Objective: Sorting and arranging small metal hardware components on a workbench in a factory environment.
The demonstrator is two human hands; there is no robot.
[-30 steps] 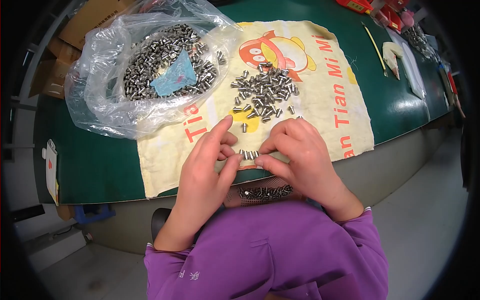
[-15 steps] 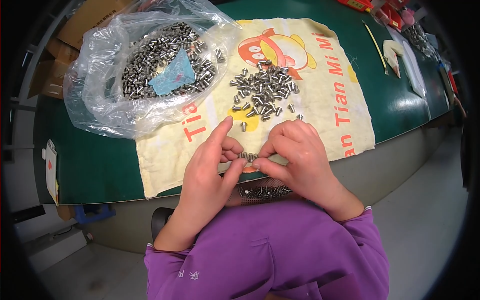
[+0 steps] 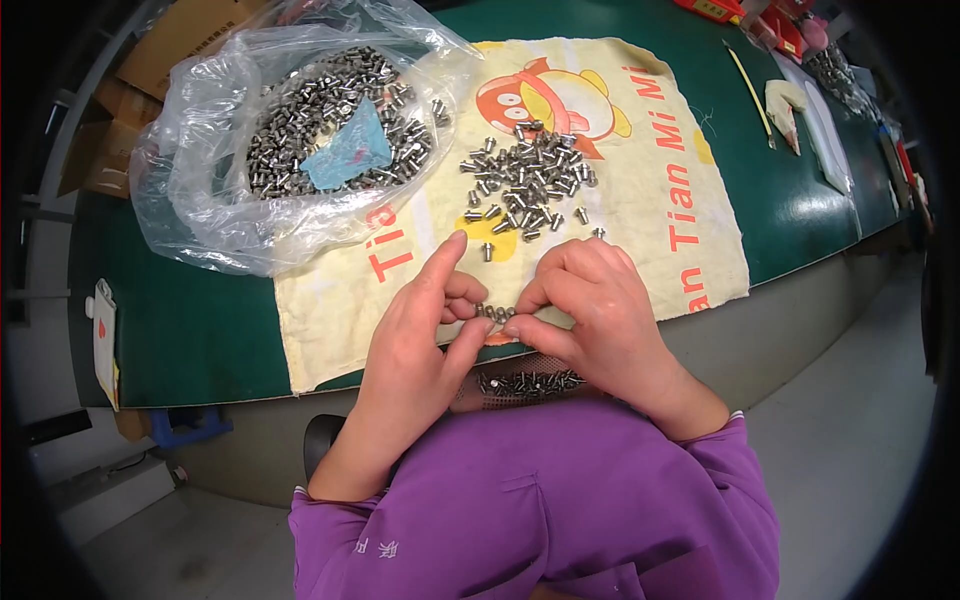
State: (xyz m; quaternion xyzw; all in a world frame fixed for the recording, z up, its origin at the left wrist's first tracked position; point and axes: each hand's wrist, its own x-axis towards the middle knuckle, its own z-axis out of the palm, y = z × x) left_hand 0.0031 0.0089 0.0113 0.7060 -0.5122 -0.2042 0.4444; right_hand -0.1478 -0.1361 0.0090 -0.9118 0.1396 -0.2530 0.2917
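Small silvery metal fasteners (image 3: 495, 313) sit in a short, close row between the person's two hands, seen from the head view, just above the front edge of a pale yellow printed cloth (image 3: 640, 240). The left hand (image 3: 405, 325) has its thumb and bent fingers clamped on the left end of the row, while its index finger points up and away. The right hand (image 3: 595, 300) pinches the right end between thumb and fingers (the fingertips partly hide the metal there). Beyond the hands, a loose pile of similar metal pieces (image 3: 530, 175) lies on the cloth, with a single upright piece (image 3: 487, 252) nearer the hands. To the left, a crumpled clear plastic bag (image 3: 200, 190) holds many more, with a light blue scrap (image 3: 352, 150) on top of them. All this rests on a dark green surface (image 3: 190, 330). Below its front edge, a pinkish perforated basket (image 3: 545, 368), partly hidden, holds further metal pieces, close to the person's purple garment (image 3: 560, 480).
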